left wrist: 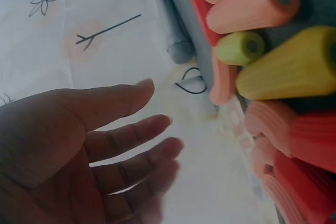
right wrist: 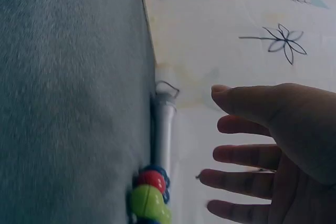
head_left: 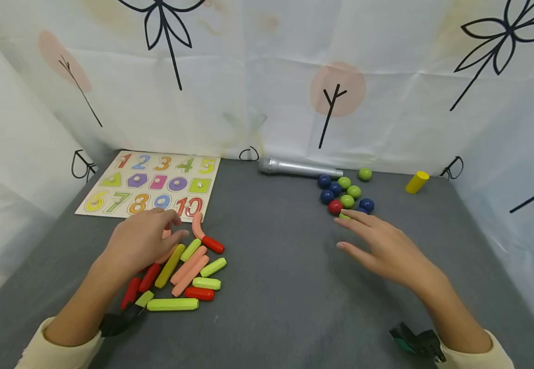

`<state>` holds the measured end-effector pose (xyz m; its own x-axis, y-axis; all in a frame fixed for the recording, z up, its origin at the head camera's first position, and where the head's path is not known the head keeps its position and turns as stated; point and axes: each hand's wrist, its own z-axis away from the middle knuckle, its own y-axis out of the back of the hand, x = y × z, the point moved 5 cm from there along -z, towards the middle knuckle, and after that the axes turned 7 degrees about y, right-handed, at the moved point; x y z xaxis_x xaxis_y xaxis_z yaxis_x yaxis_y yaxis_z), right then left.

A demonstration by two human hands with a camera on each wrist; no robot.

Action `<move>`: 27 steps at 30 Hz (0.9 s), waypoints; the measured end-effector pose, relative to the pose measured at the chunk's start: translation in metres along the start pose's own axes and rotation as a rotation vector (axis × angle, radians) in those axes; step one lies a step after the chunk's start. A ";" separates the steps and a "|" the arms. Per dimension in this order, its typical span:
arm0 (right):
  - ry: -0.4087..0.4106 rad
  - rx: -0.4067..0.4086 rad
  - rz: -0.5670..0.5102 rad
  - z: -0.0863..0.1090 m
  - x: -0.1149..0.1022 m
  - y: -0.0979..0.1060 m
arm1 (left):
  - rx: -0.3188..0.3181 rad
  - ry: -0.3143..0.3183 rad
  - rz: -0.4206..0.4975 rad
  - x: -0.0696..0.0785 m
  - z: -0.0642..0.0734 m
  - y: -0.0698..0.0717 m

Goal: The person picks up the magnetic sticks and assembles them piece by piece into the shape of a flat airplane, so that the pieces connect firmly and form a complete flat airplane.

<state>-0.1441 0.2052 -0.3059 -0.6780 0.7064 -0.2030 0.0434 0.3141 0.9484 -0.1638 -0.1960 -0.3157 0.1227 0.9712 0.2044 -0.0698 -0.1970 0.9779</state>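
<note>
My left hand (head_left: 142, 237) hovers over a group of short red, yellow, green and salmon sticks, partly hiding some of them. In the left wrist view its fingers are loosely bent with nothing between them. A thick yellow stick (head_left: 170, 265) lies beside the hand, and a bent salmon stick (head_left: 197, 225) lies just beyond its fingertips. My right hand (head_left: 384, 248) is held above the table near a cluster of small balls, fingers spread and holding nothing. Its fingertips partly cover a green ball (head_left: 344, 216); a red ball (head_left: 335, 207) sits just beyond.
A number puzzle board (head_left: 156, 171) lies at the back left. A silver microphone (head_left: 301, 168) rests along the back edge, touching or close behind the blue balls (head_left: 324, 181). Farther right is a yellow cylinder (head_left: 417, 182). Patterned white cloth (head_left: 271, 92) encloses the grey table (head_left: 271, 287).
</note>
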 end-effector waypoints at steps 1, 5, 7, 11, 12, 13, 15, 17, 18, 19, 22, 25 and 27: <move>0.009 -0.009 -0.013 -0.005 -0.002 -0.003 | -0.021 0.010 0.026 -0.001 0.001 -0.002; 0.106 -0.013 -0.010 -0.027 -0.018 -0.017 | -0.073 0.015 0.081 -0.003 0.003 -0.009; 0.175 -0.007 -0.004 -0.038 -0.031 -0.025 | -0.069 0.018 0.090 -0.004 0.001 -0.012; 0.300 -0.032 -0.024 -0.062 -0.062 -0.043 | -0.047 0.043 0.096 -0.010 -0.010 -0.015; 0.324 -0.047 -0.033 -0.068 -0.070 -0.047 | -0.048 0.051 0.096 -0.013 -0.013 -0.015; 0.343 -0.062 -0.043 -0.076 -0.077 -0.051 | -0.052 0.061 0.095 -0.015 -0.017 -0.015; 0.366 -0.093 -0.059 -0.091 -0.089 -0.059 | -0.068 0.081 0.093 -0.021 -0.021 -0.014; 0.372 -0.124 -0.063 -0.108 -0.098 -0.067 | -0.099 0.101 0.095 -0.026 -0.023 -0.014; 0.372 -0.136 -0.063 -0.117 -0.102 -0.071 | -0.117 0.108 0.094 -0.028 -0.023 -0.014; 0.369 -0.147 -0.066 -0.126 -0.105 -0.074 | -0.134 0.114 0.095 -0.030 -0.023 -0.014; 0.376 -0.161 -0.070 -0.154 -0.114 -0.085 | -0.198 0.116 0.091 -0.032 -0.021 -0.016; 0.404 -0.172 -0.069 -0.179 -0.121 -0.095 | -0.275 0.108 0.092 -0.032 -0.019 -0.019; 0.427 -0.186 -0.056 -0.190 -0.124 -0.104 | -0.315 0.098 0.099 -0.031 -0.018 -0.021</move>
<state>-0.2043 -0.0358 -0.3329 -0.9184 0.3557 -0.1734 -0.1074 0.1977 0.9744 -0.1838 -0.2196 -0.3438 0.0051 0.9608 0.2773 -0.3811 -0.2545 0.8888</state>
